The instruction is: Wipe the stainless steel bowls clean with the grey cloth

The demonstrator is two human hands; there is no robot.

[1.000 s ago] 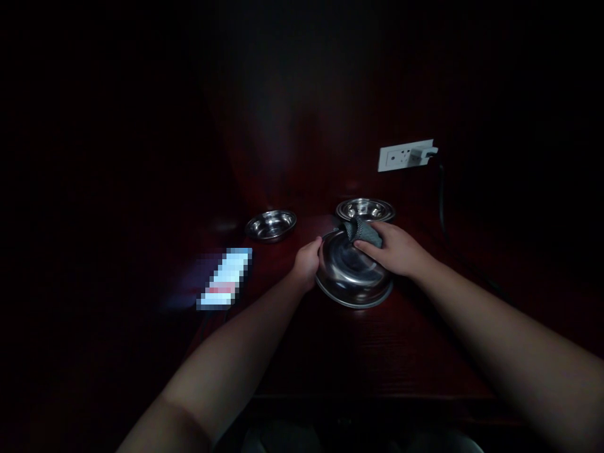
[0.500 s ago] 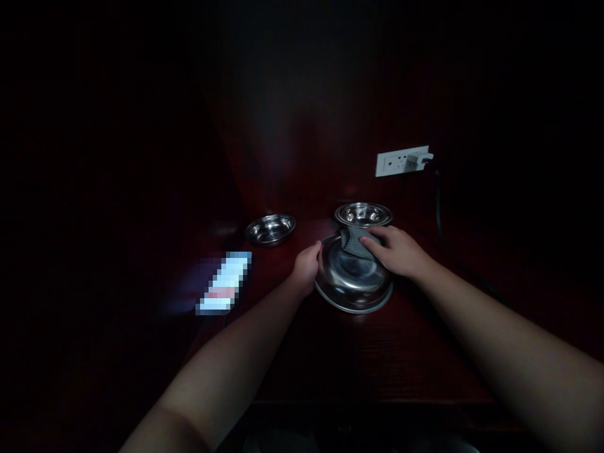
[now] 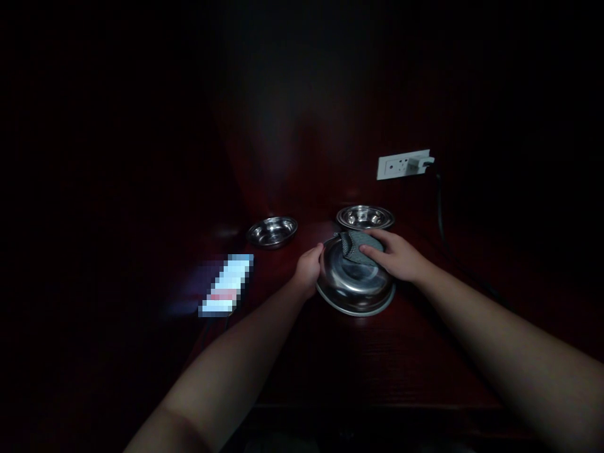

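A shiny steel bowl [image 3: 356,286] is turned bottom up above the dark red table. My left hand [image 3: 309,270] grips its rim on the left side, fingers partly hidden behind it. A grey-green cloth [image 3: 359,247] is folded in my right hand [image 3: 399,255], which presses it against the far part of the bowl's base. Just behind lies a second steel bowl [image 3: 365,217], right way up. Another steel bowl [image 3: 272,232] stands open side up to the left, apart from both hands.
At the left a lit phone [image 3: 226,285], its screen blurred, lies on the dark red table [image 3: 349,371]. A white socket panel [image 3: 403,165] on the back wall holds a plug, and a dark cable [image 3: 440,207] hangs down from it. Much of the surroundings is in darkness.
The cloth and right hand have shifted slightly on the bowl's base, and the cloth's folds look different. My left hand keeps its grip. The whole view has moved a little.
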